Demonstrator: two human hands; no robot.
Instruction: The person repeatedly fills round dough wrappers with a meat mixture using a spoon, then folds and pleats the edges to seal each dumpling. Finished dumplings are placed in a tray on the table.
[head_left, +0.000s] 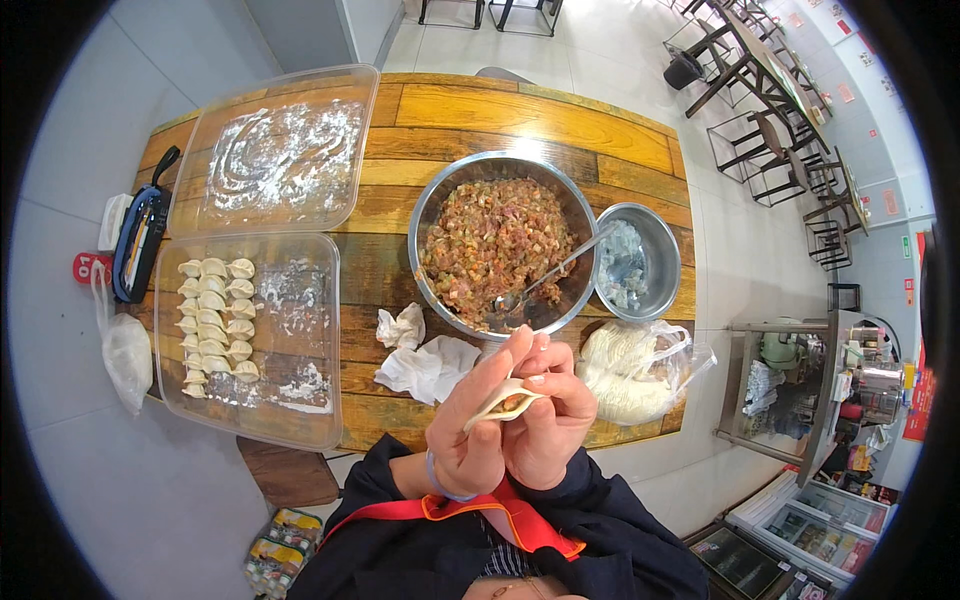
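Observation:
Between both hands, just over the table's near edge, is a partly folded dumpling (508, 403) with filling showing through its gap. My left hand (471, 431) supports the wrapper from the left, and my right hand (553, 409) pinches its other side with thumb and fingers. Ahead of them stands a large steel bowl (424, 289) of minced filling (502, 240), a metal spoon (555, 268) leaning in it. A plastic bag of round dumpling wrappers (626, 371) lies close to my right hand. Crumpled white tissues (431, 367) lie left of my hands.
At left, a clear plastic tray (336, 337) holds rows of dumplings (214, 322). A second floured tray (367, 142) sits behind it. A smaller steel bowl (664, 262) with pale, translucent contents touches the large bowl. A pencil case (142, 240) and a tied bag (126, 356) are along the left edge.

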